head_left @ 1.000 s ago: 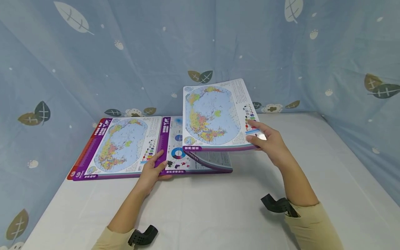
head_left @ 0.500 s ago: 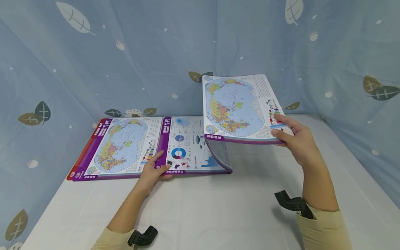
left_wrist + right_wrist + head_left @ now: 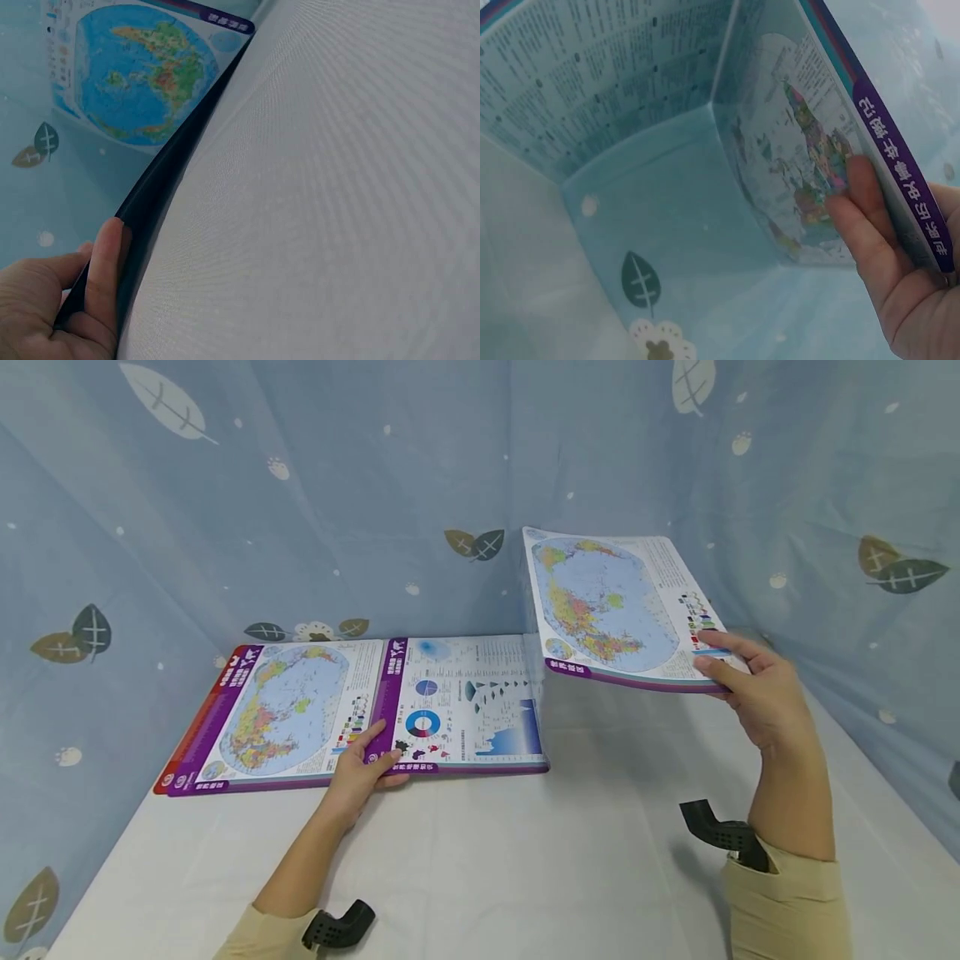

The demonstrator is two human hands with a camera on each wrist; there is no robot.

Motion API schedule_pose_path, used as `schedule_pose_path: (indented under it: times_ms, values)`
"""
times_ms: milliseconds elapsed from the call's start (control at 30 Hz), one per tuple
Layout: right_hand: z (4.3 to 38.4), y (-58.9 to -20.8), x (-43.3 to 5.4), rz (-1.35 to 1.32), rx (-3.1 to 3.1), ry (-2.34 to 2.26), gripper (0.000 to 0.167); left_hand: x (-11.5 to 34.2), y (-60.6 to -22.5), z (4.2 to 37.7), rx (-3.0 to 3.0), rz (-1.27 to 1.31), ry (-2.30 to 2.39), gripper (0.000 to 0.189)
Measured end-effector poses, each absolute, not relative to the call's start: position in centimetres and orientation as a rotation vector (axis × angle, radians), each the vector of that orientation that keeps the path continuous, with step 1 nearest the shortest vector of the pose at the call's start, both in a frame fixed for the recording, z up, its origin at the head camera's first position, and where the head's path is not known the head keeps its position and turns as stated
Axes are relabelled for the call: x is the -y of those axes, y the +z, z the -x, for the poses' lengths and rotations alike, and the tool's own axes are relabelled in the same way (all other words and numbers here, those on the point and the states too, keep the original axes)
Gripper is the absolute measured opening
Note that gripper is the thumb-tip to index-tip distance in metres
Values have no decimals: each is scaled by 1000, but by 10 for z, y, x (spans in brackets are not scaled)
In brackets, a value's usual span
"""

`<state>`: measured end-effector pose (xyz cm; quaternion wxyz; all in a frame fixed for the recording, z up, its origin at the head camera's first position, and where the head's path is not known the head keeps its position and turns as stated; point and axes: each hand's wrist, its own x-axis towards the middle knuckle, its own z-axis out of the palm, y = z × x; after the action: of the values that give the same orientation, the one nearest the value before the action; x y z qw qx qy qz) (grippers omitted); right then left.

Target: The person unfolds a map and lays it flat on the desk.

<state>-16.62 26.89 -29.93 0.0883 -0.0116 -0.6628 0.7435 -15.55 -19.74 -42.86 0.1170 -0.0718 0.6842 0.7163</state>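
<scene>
A folding map with purple edging lies on the table, its left panel showing a world map. Beside that, a chart panel carries diagrams, a blue ring and small text. My left hand pinches the near edge where these panels meet, thumb on top and fingers beneath. My right hand holds the right edge of a raised world-map panel, tilted above the table. In the right wrist view, a colourful map covers its underside, hinged to a text-covered panel. The left wrist view shows a blue relief map on the lifted part.
A red-edged sheet peeks out under the map's left side. White cloth covers the table, and a blue leaf-patterned curtain rises behind it. Black wrist mounts sit on both beige sleeves.
My right hand has moved right and slightly up with the raised panel, uncovering the whole chart panel and drawing the curved fold beneath it upward. My left hand stays at the seam.
</scene>
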Motion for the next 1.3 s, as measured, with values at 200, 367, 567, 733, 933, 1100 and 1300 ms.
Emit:
schedule_pose_path:
  times_ms: [200,367,567,733,933,1100,1300]
  values:
    - [164,-296,-286,292,1785,2255,47,198,-431,156,-2004,210,2098,66]
    - [163,-295,-298,450,1568,2286,55,198,-434,154,-2002,231,2086,66]
    - [165,-295,-309,481,1315,2294,51,197,-435,154,-1995,227,2103,66]
    - [164,-297,-322,563,1336,2258,56,198,-435,153,-1998,243,2096,66]
    - [164,-301,-336,695,1369,2170,60,199,-434,152,-2006,225,2103,67]
    - [163,-307,-346,777,1260,2116,61,199,-433,153,-2019,220,2093,67]
    - [161,-316,-359,827,1149,2113,61,199,-432,154,-2032,214,2082,66]
